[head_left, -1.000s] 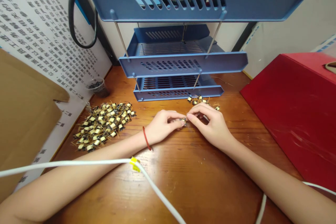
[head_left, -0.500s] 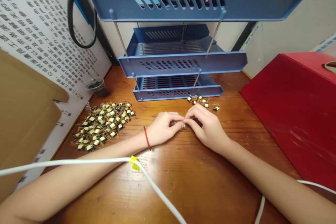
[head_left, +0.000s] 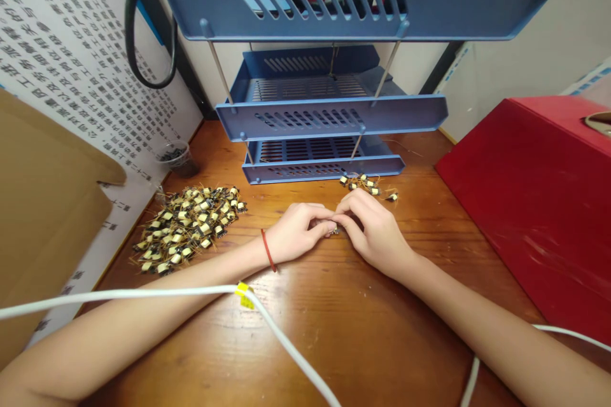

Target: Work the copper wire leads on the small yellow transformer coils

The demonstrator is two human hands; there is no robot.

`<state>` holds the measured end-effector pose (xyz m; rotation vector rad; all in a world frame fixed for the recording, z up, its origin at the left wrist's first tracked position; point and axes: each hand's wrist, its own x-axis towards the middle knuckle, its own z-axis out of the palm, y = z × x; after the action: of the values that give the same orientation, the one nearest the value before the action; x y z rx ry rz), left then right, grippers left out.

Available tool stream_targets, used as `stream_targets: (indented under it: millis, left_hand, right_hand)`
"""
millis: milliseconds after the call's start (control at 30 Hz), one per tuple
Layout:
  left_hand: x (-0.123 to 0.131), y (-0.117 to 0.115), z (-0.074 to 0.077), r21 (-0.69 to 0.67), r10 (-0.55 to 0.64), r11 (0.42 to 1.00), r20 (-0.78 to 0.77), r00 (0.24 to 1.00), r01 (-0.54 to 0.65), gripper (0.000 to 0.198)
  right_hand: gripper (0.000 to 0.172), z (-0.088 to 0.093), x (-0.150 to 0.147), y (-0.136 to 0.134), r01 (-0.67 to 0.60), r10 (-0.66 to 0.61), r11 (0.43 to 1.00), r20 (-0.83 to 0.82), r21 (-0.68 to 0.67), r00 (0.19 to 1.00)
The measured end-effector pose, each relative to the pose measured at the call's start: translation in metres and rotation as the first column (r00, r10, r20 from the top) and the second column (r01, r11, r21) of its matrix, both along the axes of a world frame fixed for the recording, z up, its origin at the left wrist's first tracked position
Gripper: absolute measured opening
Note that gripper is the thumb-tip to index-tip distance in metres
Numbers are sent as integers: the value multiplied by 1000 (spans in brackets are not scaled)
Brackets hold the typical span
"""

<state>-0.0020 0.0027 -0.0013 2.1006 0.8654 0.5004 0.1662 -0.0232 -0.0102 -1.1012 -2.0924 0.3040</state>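
Note:
My left hand (head_left: 305,232), with a red cord at the wrist, is closed in a pinch on a small transformer (head_left: 335,231). Only the dark pinned edge of that part shows below the fingertips. Meeting it from the other side, my right hand (head_left: 370,226) has thumb and index finger pressed together at the part. What these right fingertips grip is too small to make out. Left of my hands lies a large pile of similar transformers (head_left: 191,229), yellow-topped and black with thin copper-coloured wires. Several more transformers (head_left: 360,183) lie just beyond my right hand.
A blue tiered tray rack (head_left: 329,116) stands at the back. Near the left wall sits a clear cup (head_left: 177,159) of dark bits. At the right is a red box (head_left: 520,203). A white cable (head_left: 281,337) crosses in front of my left forearm, above the wooden table (head_left: 372,331).
Both hands stay almost still, fingertips together at the part. The right hand has shifted very slightly to the left.

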Motion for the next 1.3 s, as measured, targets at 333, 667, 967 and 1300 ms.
stream_targets:
  millis: [333, 667, 967, 1300]
  left_hand:
    - [2, -3, 3, -99, 94, 991, 48, 994, -89, 21]
    - [4, -1, -3, -501, 385, 849, 366, 847, -169, 27]
    - [2, 3, -4, -499, 324, 863, 423, 846, -81, 30]
    - [4, -2, -5, -374, 371, 903, 425, 826, -213, 50]
  right_hand:
    - [9, 2, -2, -2, 11, -8, 999, -87, 34, 996]
    - [8, 5, 0, -4, 70, -99, 987, -203, -146, 974]
    - [5, 3, -2, -7, 19, -60, 985, -232, -173, 971]
    - [12, -1, 3, 0, 1, -174, 926, -426, -376, 888]
